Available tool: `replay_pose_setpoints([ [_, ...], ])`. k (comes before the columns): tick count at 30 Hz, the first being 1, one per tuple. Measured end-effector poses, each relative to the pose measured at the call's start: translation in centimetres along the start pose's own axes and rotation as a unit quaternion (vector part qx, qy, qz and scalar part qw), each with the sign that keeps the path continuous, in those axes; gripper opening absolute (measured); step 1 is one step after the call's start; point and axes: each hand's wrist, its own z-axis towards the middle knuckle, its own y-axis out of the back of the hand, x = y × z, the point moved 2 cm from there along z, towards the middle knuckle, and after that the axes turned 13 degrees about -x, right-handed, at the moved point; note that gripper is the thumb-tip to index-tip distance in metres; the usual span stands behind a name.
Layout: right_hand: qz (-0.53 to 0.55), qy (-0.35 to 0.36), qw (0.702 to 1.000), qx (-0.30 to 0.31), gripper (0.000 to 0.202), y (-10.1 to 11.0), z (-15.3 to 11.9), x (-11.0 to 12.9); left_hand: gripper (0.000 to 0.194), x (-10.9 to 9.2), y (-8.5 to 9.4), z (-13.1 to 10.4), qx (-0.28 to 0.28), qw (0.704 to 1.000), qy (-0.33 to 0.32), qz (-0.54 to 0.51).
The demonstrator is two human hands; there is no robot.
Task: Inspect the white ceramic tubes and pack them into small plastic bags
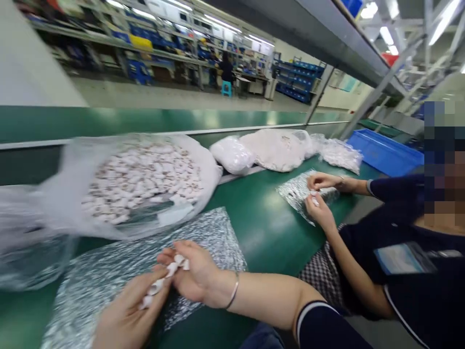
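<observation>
Several small white pieces (156,287) lie in a row between my two hands, above a crinkled silver sheet (90,276). My left hand (132,305) comes from the bottom edge, its fingers closed round the lower pieces. From the right reaches my right hand (194,274), palm up with curled fingers, holding the upper pieces; a thin bracelet circles its wrist. Behind the sheet, a clear plastic bag (203,169) lies spread, with many similar white pieces (145,179) in it.
At the right, a co-worker (392,218) handles small white pieces over another silver sheet (296,191). More filled bags (274,148) line the back of the green table (269,228). A blue tray (385,151) stands beyond, and a metal shelf (308,39) hangs overhead.
</observation>
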Motion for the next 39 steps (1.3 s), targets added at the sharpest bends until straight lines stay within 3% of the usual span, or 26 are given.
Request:
replay_pose_setpoints([
  [2, -0.004, -0.004, 1.0, 0.0, 0.015, 0.2, -0.3, -0.3, 0.024, -1.2, 0.1, 0.4, 0.019, 0.999, -0.007, -0.027],
  [8, -0.029, -0.012, 0.999, 0.014, 0.011, 0.4, -0.7, -0.2, 0.017, -3.1, 0.5, 1.1, 0.023, 0.983, 0.159, -0.091],
  [15, -0.081, -0.004, 0.996, 0.033, 0.019, 0.5, -1.0, -0.4, 0.009, -3.1, 1.0, 1.2, 0.036, 0.978, 0.176, -0.106],
  [19, -0.105, 0.007, 0.993, 0.05, 0.025, 0.7, -1.0, -0.7, 0.008, -2.8, 1.0, 1.1, 0.017, 0.972, 0.2, -0.119],
  [24, -0.111, -0.006, 0.993, 0.043, 0.017, 0.8, -0.9, -0.8, 0.01, -2.9, 1.1, 1.3, -0.016, 0.964, 0.22, -0.146],
  [27, -0.108, -0.011, 0.993, 0.039, 0.011, 0.7, -0.9, -0.5, 0.013, -2.7, 1.1, 1.7, -0.027, 0.935, 0.283, -0.211],
  [31, -0.092, -0.037, 0.994, 0.051, 0.009, 0.5, -0.8, 0.3, 0.031, -2.0, 1.2, 2.4, -0.059, 0.851, 0.4, -0.335],
  [34, -0.1, -0.025, 0.991, 0.081, 0.02, 0.3, -0.8, 1.0, 0.04, -1.5, 1.4, 2.8, -0.106, 0.794, 0.444, -0.4],
  [39, -0.125, -0.008, 0.983, 0.133, 0.044, 0.4, -0.9, 1.3, 0.04, -1.5, 1.3, 2.7, -0.11, 0.769, 0.466, -0.424],
])
